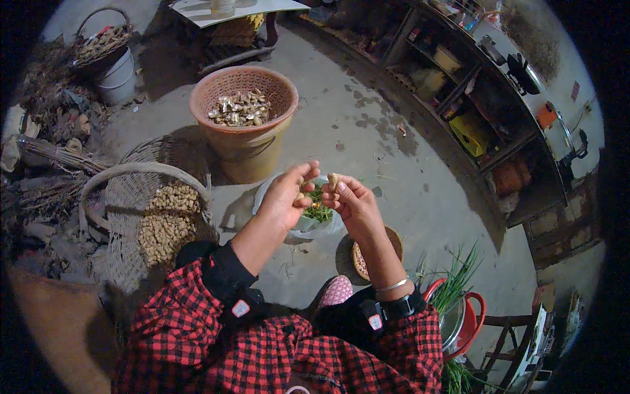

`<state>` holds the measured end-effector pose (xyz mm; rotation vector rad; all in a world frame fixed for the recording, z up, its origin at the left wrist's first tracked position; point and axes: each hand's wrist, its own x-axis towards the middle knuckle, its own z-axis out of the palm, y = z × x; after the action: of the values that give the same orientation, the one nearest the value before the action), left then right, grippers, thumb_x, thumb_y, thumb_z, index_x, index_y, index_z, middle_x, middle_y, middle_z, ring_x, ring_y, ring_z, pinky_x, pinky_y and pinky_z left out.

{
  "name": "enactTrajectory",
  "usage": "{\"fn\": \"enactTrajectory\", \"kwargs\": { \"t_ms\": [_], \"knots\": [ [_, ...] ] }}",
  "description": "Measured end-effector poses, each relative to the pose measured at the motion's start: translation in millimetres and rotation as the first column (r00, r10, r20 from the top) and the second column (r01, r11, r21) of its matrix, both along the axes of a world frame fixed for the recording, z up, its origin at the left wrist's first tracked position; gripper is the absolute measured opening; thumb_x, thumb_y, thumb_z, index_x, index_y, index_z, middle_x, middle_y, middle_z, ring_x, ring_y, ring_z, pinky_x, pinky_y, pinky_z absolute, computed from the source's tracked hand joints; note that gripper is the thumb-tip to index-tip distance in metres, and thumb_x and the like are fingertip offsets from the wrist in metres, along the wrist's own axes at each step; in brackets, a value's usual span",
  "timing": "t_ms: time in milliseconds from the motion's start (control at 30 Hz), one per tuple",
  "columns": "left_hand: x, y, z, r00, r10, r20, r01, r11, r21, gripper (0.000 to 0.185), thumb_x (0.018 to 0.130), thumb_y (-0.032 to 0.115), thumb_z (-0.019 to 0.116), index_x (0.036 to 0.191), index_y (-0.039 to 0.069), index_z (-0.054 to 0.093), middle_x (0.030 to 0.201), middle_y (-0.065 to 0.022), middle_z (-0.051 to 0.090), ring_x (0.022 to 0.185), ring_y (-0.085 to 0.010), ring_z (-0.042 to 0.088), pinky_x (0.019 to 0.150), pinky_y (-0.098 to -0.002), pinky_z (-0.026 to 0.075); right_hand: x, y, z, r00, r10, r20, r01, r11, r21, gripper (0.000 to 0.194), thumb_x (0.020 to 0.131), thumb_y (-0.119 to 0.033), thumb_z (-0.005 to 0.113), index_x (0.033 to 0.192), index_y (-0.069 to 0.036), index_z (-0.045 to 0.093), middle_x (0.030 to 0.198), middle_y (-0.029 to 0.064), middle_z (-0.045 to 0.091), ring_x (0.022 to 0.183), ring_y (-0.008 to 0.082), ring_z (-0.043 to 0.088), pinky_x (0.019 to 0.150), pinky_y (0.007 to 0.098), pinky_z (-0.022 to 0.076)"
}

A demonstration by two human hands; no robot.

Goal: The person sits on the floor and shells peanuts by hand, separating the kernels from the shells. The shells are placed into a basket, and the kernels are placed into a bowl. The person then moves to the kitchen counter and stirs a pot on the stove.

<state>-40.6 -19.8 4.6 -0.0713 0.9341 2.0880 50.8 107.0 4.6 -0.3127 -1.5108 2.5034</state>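
Note:
My right hand [355, 202] pinches an unshelled peanut [332, 181] between thumb and forefinger, holding it upright. Facing it, my left hand [288, 194] has curled fingers, with what look like more peanuts [299, 197] in the palm, partly hidden. Below both hands, a white plastic bag [329, 229] holds green plant trimmings [317, 213]. A wicker basket [123, 216] with a hooped handle stands to the left, with many unshelled peanuts [170, 224] in it. Under my right forearm is a small round basket [396, 241] of shelled peanuts [362, 263], partly covered by the arm.
Ahead, an orange perforated basket [197, 106] of empty shells [238, 108] rests on a yellowish bucket [251, 162]. Firewood and brush [54, 162] lie left. A red-handled pot [475, 320] with green stalks [457, 280] stands close right. Shelving [443, 98] lines the right wall.

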Motion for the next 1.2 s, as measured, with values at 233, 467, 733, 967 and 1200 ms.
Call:
{"fn": "enactTrajectory", "kwargs": {
  "t_ms": [233,467,733,967,1200],
  "knots": [
    [7,-1,0,0.945,-0.27,-0.187,0.271,0.962,-0.018,0.027,0.082,0.029,0.06,0.097,0.006,0.057,0.077,0.0054,0.05,0.059,-0.0009,0.037,0.042,-0.0138,0.026,-2,-9,-1,0.946,-0.246,-0.21,0.323,0.733,0.599,0.016,0.082,-0.011,0.058,0.094,-0.001,0.059,0.083,0.0029,0.059,0.079,0.0134,0.056,0.074,0.0244,0.0439],
    [11,-1,5,0.937,-0.232,-0.26,0.215,0.972,-0.092,0.025,0.079,0.029,0.063,0.088,0.007,0.056,0.073,0.0057,0.052,0.055,-0.0008,0.038,0.042,-0.0141,0.026,7,-10,9,0.941,-0.26,-0.217,0.339,0.724,0.601,0.015,0.08,-0.009,0.06,0.091,0.0,0.061,0.082,0.0041,0.06,0.076,0.0106,0.056,0.069,0.0237,0.0454],
    [18,2,14,0.779,-0.338,-0.527,0.248,0.939,-0.237,0.024,0.083,0.03,0.059,0.084,0.006,0.054,0.069,0.003,0.054,0.053,-0.0007,0.039,0.043,-0.0154,0.027,15,-7,18,0.979,-0.173,-0.11,0.204,0.886,0.416,0.016,0.082,-0.009,0.056,0.093,0.003,0.058,0.078,0.0026,0.06,0.07,0.0079,0.055,0.064,0.022,0.046],
    [22,3,18,0.674,-0.326,-0.663,0.22,0.945,-0.241,0.024,0.087,0.028,0.054,0.083,0.005,0.052,0.069,0.0029,0.054,0.055,-0.0014,0.041,0.044,-0.0176,0.031,19,-8,22,0.977,-0.169,-0.132,0.211,0.87,0.445,0.011,0.081,-0.008,0.055,0.087,0.001,0.055,0.076,0.0027,0.058,0.064,0.0074,0.054,0.057,0.0219,0.0459],
    [43,9,8,0.297,-0.227,-0.927,-0.273,0.911,-0.31,0.029,0.091,0.027,0.04,0.082,0.001,0.046,0.063,-0.0214,0.05,0.059,-0.039,0.053,0.049,-0.0413,0.038,16,-26,15,0.967,-0.238,-0.096,0.254,0.937,0.239,0.009,0.084,-0.011,0.048,0.082,-0.002,0.049,0.069,0.0013,0.053,0.055,0.0061,0.048,0.047,0.0205,0.0407]
  ]
}}
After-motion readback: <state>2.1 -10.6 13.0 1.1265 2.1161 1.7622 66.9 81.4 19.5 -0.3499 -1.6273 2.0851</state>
